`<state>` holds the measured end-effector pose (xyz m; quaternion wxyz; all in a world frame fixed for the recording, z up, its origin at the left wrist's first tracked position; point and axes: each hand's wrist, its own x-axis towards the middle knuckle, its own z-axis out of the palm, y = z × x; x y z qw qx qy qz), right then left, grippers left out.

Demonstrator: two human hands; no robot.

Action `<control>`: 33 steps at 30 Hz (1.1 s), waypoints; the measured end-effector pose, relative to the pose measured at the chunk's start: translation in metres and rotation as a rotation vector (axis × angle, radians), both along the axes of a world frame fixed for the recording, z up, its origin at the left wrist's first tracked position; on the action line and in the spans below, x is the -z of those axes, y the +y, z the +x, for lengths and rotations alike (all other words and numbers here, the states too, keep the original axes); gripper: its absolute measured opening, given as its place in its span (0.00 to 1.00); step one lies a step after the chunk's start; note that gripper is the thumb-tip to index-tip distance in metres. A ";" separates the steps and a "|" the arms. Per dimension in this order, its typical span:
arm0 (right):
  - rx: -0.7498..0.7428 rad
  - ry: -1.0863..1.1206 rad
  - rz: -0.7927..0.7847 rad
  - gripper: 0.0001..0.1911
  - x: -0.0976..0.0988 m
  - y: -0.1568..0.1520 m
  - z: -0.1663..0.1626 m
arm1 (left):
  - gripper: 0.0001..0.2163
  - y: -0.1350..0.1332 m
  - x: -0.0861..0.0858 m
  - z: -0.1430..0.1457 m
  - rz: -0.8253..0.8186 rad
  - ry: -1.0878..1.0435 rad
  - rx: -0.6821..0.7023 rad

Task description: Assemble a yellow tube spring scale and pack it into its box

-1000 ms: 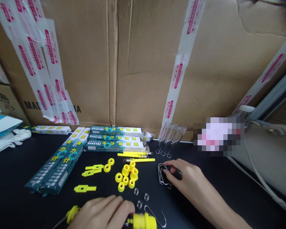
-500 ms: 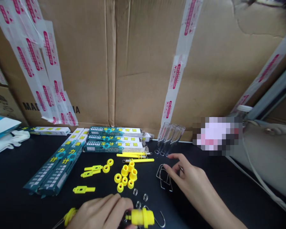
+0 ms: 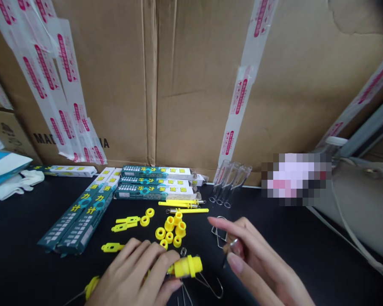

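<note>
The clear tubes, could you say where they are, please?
In the head view, the clear tubes are right of centre, in front of the cardboard, beyond the right hand.

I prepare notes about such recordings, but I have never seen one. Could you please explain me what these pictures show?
There is no machine here: a person works with two bare hands. One camera, worn on the head, looks forward and down at them. The left hand holds a yellow-ended piece, and hides much of it. The right hand holds a small metallic thing, too covered to name. On the black surface lie yellow plastic parts, bent wires and long printed boxes; clear tubes are grouped close to the large cardboard behind.
</note>
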<state>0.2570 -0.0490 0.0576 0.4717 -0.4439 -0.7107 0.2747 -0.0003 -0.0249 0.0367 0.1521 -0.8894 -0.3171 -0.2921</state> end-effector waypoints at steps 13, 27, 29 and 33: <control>-0.090 -0.155 -0.017 0.06 0.010 0.004 -0.010 | 0.20 -0.005 0.003 0.002 0.222 0.042 -0.023; -0.103 -0.210 0.144 0.15 0.014 0.004 -0.008 | 0.19 -0.007 0.006 0.005 0.228 0.036 -0.030; -0.085 -0.155 0.129 0.12 0.008 0.003 -0.007 | 0.18 -0.007 0.005 0.005 0.232 0.055 -0.038; -0.067 -0.007 0.057 0.10 -0.001 0.001 -0.008 | 0.18 -0.009 0.001 0.005 0.252 0.081 -0.045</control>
